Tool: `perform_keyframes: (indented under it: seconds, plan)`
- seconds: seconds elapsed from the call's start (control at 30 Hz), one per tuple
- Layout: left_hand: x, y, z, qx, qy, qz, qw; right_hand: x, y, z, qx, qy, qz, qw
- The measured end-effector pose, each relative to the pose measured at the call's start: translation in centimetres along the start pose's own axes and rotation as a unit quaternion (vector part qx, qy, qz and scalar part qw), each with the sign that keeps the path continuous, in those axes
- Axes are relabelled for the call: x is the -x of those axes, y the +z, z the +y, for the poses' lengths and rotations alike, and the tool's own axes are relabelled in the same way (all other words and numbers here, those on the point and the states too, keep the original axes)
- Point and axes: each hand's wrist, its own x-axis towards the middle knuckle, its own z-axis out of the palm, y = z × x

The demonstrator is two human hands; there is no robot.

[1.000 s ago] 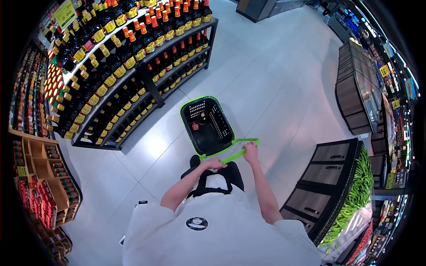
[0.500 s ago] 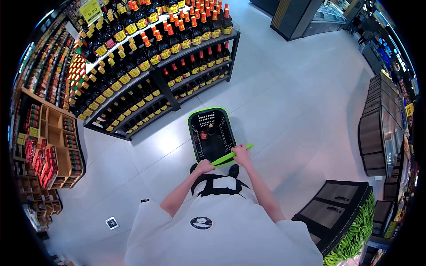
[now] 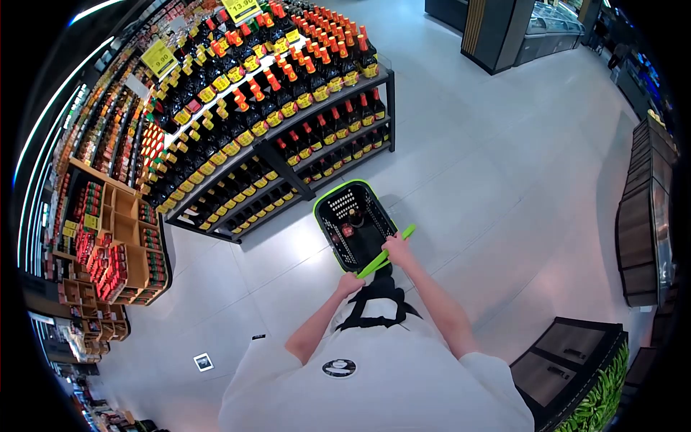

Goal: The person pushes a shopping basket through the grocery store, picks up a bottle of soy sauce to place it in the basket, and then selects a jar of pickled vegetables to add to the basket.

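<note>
Both hands grip the bright green handle (image 3: pixel 374 265) of a black shopping basket (image 3: pixel 371 237) with a green rim, in front of my legs. My left hand (image 3: pixel 350 284) is closed round the handle's lower left end. Closer to its upper right end, my right hand (image 3: pixel 396 248) is wrapped round the same bar. Inside the basket lie a small red item (image 3: pixel 348 230) and a dark bottle (image 3: pixel 355 214); their exact kinds are too small to tell.
A tiered shelf (image 3: pixel 306 189) of dark bottles with red and yellow caps stands just ahead left. Wooden shelves (image 3: pixel 137 252) of red packages are at far left. A dark cabinet with green peppers (image 3: pixel 599 389) stands close at right; a display case (image 3: pixel 640 223) lies beyond.
The view has shifted, so the bottle shelf, basket and floor appear further right and slightly lower. Both hands keep their hold on the basket handle.
</note>
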Motion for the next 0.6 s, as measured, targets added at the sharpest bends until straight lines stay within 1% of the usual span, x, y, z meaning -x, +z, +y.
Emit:
perform_keyframes:
  seconds: [0.03,0.17,0.23,0.3,0.37,0.4,0.5,0.57,0.6]
  plan:
    - [-0.4,0.1,1.1,0.003,-0.006,-0.007,1.0,-0.5,-0.7,0.9,0.01,-0.006,-0.023,1.0]
    - [-1.9,0.4,5.7,0.055,-0.013,-0.002,0.998,-3.3,-2.4,4.4,0.018,-0.039,-0.013,0.999]
    - [-4.3,1.8,6.0,0.074,-0.034,0.043,0.996,-5.2,-3.9,5.5,0.031,-0.045,-0.024,0.998]
    - [-7.2,2.2,7.0,0.071,-0.039,0.032,0.996,-8.1,-4.6,7.0,0.047,-0.056,-0.031,0.997]
    - [-8.7,1.4,9.4,0.174,-0.082,-0.008,0.981,-10.8,-5.7,8.1,0.08,-0.076,-0.033,0.993]
    - [-10.9,2.0,9.5,0.194,-0.07,-0.018,0.978,-12.8,-6.3,8.8,0.09,-0.089,-0.035,0.991]
    - [-13.5,1.5,12.8,0.286,-0.081,-0.03,0.954,-17.6,-7.8,11.0,0.141,-0.127,-0.076,0.979]
    - [-16.0,0.0,14.7,0.315,-0.096,-0.037,0.943,-21.4,-9.0,11.8,0.157,-0.133,-0.12,0.971]
    - [-16.5,-0.6,14.9,0.356,-0.081,-0.06,0.929,-23.0,-8.7,12.4,0.168,-0.153,-0.12,0.966]
